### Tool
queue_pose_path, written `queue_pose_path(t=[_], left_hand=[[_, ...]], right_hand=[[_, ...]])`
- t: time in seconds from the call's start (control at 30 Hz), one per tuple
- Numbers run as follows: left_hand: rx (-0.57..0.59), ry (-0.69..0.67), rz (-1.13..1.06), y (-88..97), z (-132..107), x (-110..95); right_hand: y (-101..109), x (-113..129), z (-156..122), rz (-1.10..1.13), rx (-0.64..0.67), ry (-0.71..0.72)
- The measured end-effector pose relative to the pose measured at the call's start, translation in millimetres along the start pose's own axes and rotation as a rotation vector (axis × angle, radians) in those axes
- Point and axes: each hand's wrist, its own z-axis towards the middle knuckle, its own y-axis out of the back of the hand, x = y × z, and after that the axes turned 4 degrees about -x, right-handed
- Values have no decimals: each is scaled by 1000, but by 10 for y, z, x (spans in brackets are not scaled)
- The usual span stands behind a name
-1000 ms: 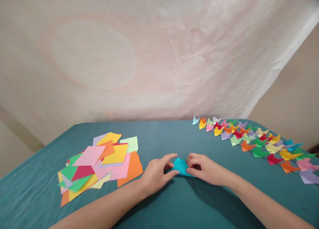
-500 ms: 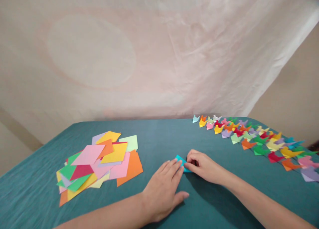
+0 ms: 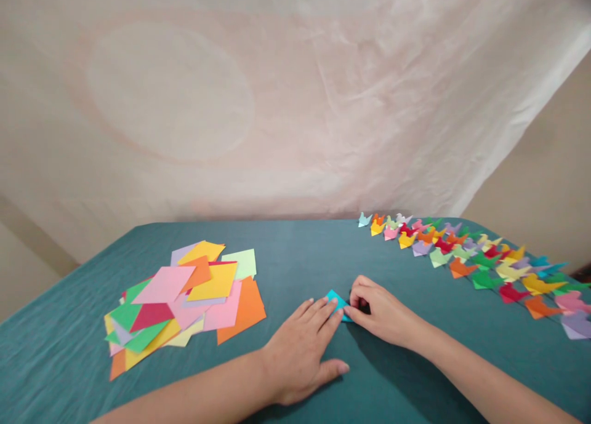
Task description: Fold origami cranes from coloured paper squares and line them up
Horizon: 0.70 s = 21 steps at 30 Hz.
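A person works at a green table, and I take the pile of coloured sheets as my landmark. The blue paper, folded small, lies on the table to the right of the pile, a little apart from it. The left hand lies palm down between the two, thumb stretched out to the side, fingers laid flat with their tips on the blue paper. The right hand, farther from the pile, has curled fingers, its thumb at the paper's right corner; whether it pinches that corner I cannot tell. An orange sheet makes the pile's right edge, near the left wrist. Well to the right of the pile, paper birds in many colours stand in slanting rows. Behind the pile hangs a pale cloth.
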Motion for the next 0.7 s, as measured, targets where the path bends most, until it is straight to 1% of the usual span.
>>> queue_pose_path(t=[0.07, 0.2, 0.7], left_hand=[[13, -5, 3, 11, 2, 18], [3, -7, 24, 7, 3, 29], [25, 4, 37, 11, 14, 7]], right_hand=[[1, 2, -3, 1, -9, 2], [-10, 1, -3, 12, -32, 14], [-49, -42, 9, -15, -41, 4]])
